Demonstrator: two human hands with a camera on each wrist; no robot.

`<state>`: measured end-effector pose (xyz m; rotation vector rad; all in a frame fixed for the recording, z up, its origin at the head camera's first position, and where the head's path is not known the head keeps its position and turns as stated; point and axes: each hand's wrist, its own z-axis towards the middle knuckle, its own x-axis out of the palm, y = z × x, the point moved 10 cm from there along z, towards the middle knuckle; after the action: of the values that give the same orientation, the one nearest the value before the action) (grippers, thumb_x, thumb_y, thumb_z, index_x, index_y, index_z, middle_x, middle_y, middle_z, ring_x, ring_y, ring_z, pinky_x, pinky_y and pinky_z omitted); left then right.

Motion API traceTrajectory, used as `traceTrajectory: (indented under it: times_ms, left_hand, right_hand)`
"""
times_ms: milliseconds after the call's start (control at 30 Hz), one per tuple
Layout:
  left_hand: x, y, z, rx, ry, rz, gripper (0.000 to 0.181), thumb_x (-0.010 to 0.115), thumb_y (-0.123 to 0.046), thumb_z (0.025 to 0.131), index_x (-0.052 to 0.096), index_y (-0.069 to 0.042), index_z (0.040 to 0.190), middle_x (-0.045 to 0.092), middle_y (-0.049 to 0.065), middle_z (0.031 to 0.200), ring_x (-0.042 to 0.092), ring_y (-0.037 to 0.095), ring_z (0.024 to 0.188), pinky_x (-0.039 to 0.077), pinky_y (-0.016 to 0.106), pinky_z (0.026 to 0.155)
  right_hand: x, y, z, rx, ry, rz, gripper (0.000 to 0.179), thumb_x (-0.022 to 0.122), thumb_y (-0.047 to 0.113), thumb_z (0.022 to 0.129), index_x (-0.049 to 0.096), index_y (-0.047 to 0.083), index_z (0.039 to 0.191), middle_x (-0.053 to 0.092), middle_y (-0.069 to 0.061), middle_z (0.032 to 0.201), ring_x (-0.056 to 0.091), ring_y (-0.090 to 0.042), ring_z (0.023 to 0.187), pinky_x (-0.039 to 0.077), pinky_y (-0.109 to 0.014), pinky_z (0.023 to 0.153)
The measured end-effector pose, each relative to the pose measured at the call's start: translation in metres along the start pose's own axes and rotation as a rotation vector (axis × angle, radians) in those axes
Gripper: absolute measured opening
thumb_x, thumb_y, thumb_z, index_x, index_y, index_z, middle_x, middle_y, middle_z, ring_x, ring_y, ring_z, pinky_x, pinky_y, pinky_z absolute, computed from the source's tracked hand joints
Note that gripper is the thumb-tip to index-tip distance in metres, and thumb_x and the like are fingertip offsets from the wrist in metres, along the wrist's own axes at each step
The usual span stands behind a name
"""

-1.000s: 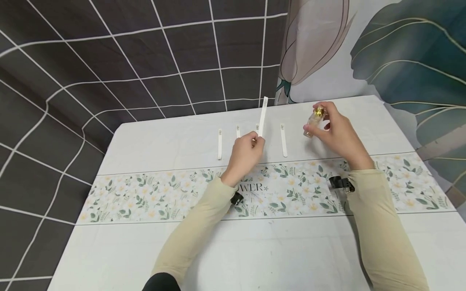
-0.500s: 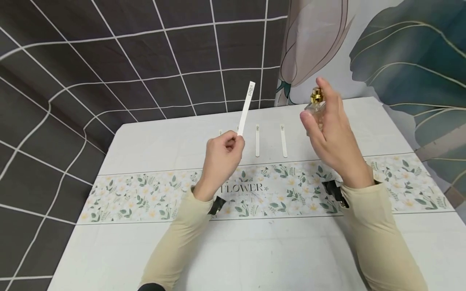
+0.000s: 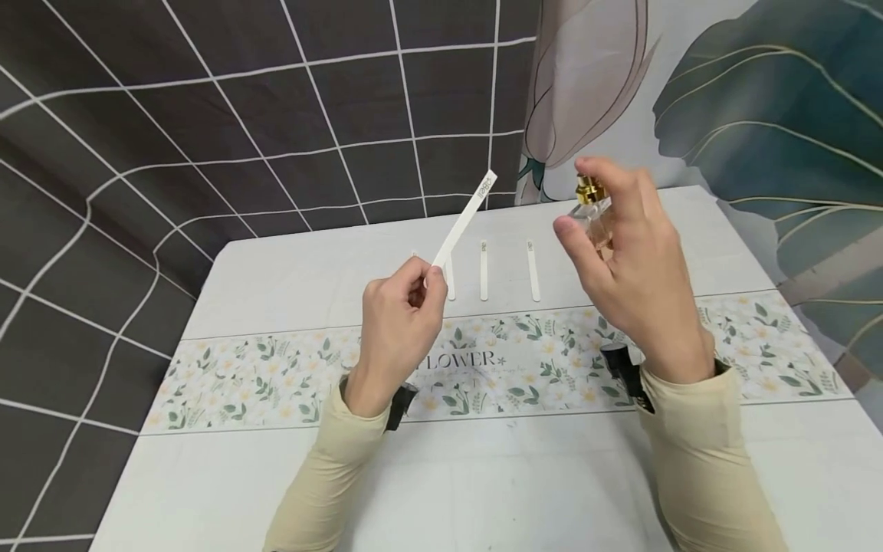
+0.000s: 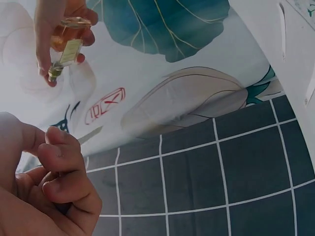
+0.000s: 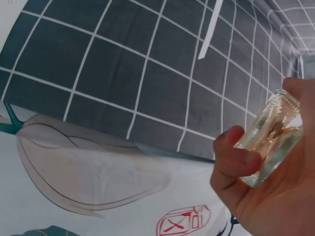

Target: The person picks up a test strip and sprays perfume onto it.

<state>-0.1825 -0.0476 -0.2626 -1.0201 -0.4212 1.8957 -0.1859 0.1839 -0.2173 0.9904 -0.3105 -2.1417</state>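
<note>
My left hand (image 3: 400, 326) pinches the lower end of a white perfume test strip (image 3: 464, 221) between thumb and fingers. The strip slants up to the right, with dark lettering at its upper end. To its right, my right hand (image 3: 635, 280) holds a clear glass perfume bottle (image 3: 595, 220) up above the table, its index finger over the gold sprayer (image 3: 589, 189). The sprayer is at about the height of the strip's lettered end, with a gap between them. In the right wrist view, fingers wrap the faceted bottle (image 5: 275, 142), which has pinkish liquid in it.
Several similar strips lie in a row on the white table, among them a middle strip (image 3: 484, 272) and a right one (image 3: 533, 272); my left hand partly hides the left ones. A floral band (image 3: 538, 368) crosses the tablecloth (image 3: 497, 475). A dark grid curtain (image 3: 331, 92) hangs behind.
My left hand has drawn back and left with the strip, which now tilts more to the right. My right hand has raised the bottle upright and set its index finger over the sprayer.
</note>
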Motion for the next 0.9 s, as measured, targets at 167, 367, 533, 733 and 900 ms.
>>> traceTrajectory:
  times_ms: [167, 367, 533, 733, 900]
  left_hand:
    - [-0.005, -0.008, -0.003, 0.032, -0.014, -0.019, 0.024, 0.051, -0.007, 0.097, 0.062, -0.007, 0.075, 0.051, -0.003, 0.051, 0.042, 0.006, 0.041, 0.031, 0.022, 0.038]
    - [-0.007, -0.015, -0.006, 0.058, -0.016, -0.026, 0.024, 0.052, -0.007, 0.096, 0.061, -0.007, 0.074, 0.050, -0.003, 0.051, 0.041, 0.006, 0.041, 0.030, 0.021, 0.038]
    - [-0.008, -0.017, -0.007, 0.072, -0.019, -0.027, 0.023, 0.053, -0.007, 0.094, 0.061, -0.007, 0.073, 0.049, -0.003, 0.050, 0.039, 0.006, 0.041, 0.028, 0.020, 0.037]
    - [-0.008, -0.021, -0.008, 0.085, -0.010, -0.036, 0.022, 0.053, -0.005, 0.093, 0.060, -0.007, 0.072, 0.049, -0.003, 0.050, 0.038, 0.005, 0.042, 0.028, 0.019, 0.038]
    - [-0.009, -0.023, -0.009, 0.084, -0.004, -0.038, 0.021, 0.053, -0.005, 0.093, 0.060, -0.007, 0.073, 0.049, -0.003, 0.050, 0.038, 0.005, 0.042, 0.028, 0.019, 0.038]
  right_hand:
    - [-0.003, 0.006, -0.003, -0.024, -0.062, -0.001, 0.047, 0.061, 0.028, 0.101, 0.050, 0.013, 0.144, 0.054, -0.024, 0.107, 0.048, -0.021, 0.072, 0.035, -0.038, 0.069]
    - [-0.003, 0.006, -0.005, -0.012, -0.103, -0.015, 0.045, 0.063, 0.025, 0.099, 0.051, 0.016, 0.142, 0.053, -0.023, 0.103, 0.048, -0.023, 0.072, 0.034, -0.036, 0.064]
    - [-0.001, 0.005, -0.006, -0.009, -0.109, -0.023, 0.045, 0.063, 0.024, 0.099, 0.051, 0.016, 0.142, 0.053, -0.023, 0.105, 0.049, -0.022, 0.069, 0.034, -0.036, 0.063]
    - [-0.001, 0.005, -0.007, -0.007, -0.109, -0.037, 0.045, 0.063, 0.024, 0.099, 0.051, 0.017, 0.142, 0.054, -0.023, 0.107, 0.050, -0.021, 0.066, 0.033, -0.034, 0.061]
    - [-0.001, 0.006, -0.007, -0.012, -0.105, -0.046, 0.045, 0.063, 0.026, 0.099, 0.051, 0.017, 0.142, 0.055, -0.022, 0.109, 0.050, -0.018, 0.066, 0.033, -0.033, 0.060]
